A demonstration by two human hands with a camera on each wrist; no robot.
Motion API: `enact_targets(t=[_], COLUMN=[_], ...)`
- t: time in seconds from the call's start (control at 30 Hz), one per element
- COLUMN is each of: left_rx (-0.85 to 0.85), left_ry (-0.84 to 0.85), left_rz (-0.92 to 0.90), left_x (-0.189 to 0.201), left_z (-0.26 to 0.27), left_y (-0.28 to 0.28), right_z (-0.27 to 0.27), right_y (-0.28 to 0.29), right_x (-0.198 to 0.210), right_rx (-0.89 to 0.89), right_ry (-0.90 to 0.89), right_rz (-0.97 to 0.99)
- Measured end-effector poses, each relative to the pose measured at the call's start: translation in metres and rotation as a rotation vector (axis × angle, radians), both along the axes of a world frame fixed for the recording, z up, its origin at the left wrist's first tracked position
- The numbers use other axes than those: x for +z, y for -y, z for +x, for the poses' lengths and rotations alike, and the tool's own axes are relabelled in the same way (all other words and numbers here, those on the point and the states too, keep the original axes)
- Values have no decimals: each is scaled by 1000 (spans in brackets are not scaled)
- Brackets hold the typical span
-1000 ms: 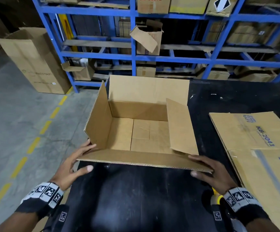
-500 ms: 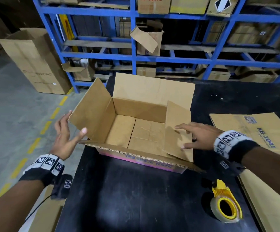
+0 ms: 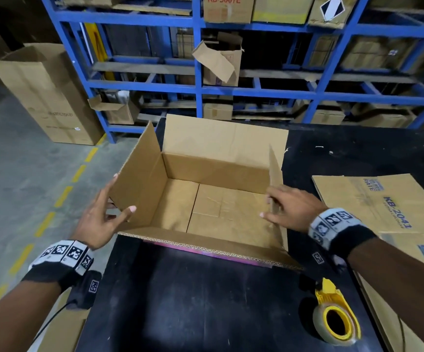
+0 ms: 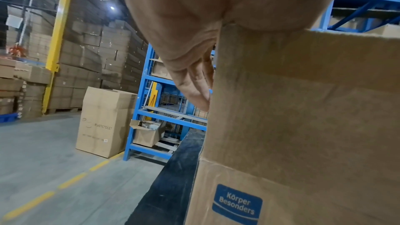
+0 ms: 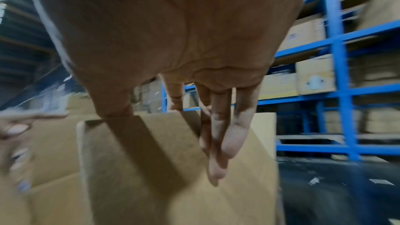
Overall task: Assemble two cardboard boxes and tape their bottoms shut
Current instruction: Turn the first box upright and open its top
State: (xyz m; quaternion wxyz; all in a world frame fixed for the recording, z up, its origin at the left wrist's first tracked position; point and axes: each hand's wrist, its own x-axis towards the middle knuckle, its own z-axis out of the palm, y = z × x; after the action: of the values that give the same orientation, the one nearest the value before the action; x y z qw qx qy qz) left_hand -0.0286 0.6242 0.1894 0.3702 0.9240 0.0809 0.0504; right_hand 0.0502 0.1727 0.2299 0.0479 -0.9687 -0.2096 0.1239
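Open cardboard box (image 3: 221,199) sits on the black tabletop (image 3: 206,301) at its left edge, near the far-left corner, mouth up, bottom flaps folded shut inside. Long axis runs left-right across the person's view; all four top flaps up or splayed, near flap folded outward toward the person, far flap standing.

Left hand (image 3: 101,219) at the box's left end flap: fingers straight along the flap's outer face, thumb on the inner face, pinching the flap between them. Right hand (image 3: 292,207) at the right end flap: thumb inside, fingers (image 5: 218,143) straight and close together on the outer face, flap edge held between thumb and fingers. Right wrist view is blurred.

Flattened cardboard boxes (image 3: 388,207) lie along the tabletop's right edge, printed side up, well apart from the open box. Yellow tape dispenser (image 3: 335,318) lies near the near-right corner, just beside the flat stack. Blue shelving (image 3: 256,90) stands beyond the tabletop's far edge.
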Motion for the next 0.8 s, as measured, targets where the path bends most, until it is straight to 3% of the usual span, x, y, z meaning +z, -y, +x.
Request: enact_targets(t=[0.2,0.33,0.47,0.57,0.73,0.8], left_rx=[67,112,35,-14,172,215], left_ry=[26,22,13,25,123,116], left_rz=[-104,-150,-187,-231,-232,-294], left_x=[-1,-7,-8,-5,-7,-15], left_z=[-13,-21,-22,-17,-3,1], left_y=[13,19,25,31,36,32], right_z=[-45,-80,-94,-100,-112,-111], right_y=[94,104,79,62,50,42], right_x=[-25,-57,-47,-29,-28,-36], right_rx=[-439,-519,-437,-423,-454,-499], right_ry=[31,81,91,-9,-89,-75], right_rz=[776,1075,1096,1042,768,788])
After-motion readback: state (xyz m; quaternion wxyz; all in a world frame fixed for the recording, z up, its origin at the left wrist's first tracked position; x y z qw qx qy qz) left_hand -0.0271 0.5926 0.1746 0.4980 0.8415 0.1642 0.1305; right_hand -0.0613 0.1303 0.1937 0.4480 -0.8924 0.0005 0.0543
